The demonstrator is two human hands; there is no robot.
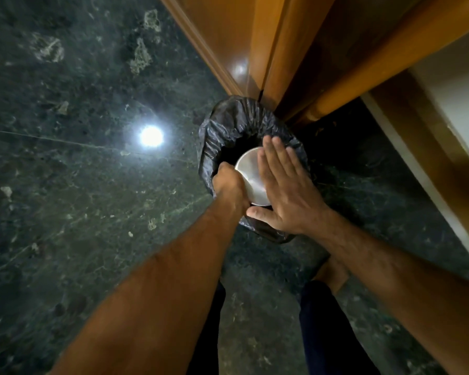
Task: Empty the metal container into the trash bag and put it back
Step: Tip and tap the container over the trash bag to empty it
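Note:
A round metal container (248, 171) is turned bottom-up over the mouth of a black trash bag (233, 123) that lines a bin on the floor. My left hand (229, 185) grips the container's left side from below. My right hand (284, 185) lies flat, fingers straight and together, on the container's upturned base. What is inside the bag is dark and hidden.
The bin stands against a polished wooden door frame (255, 50) at the upper right. A white wall with skirting (444, 109) runs along the right. Dark green marble floor (79, 171) spreads to the left, with a bright lamp reflection (151, 136). My legs and a foot (332, 274) are below.

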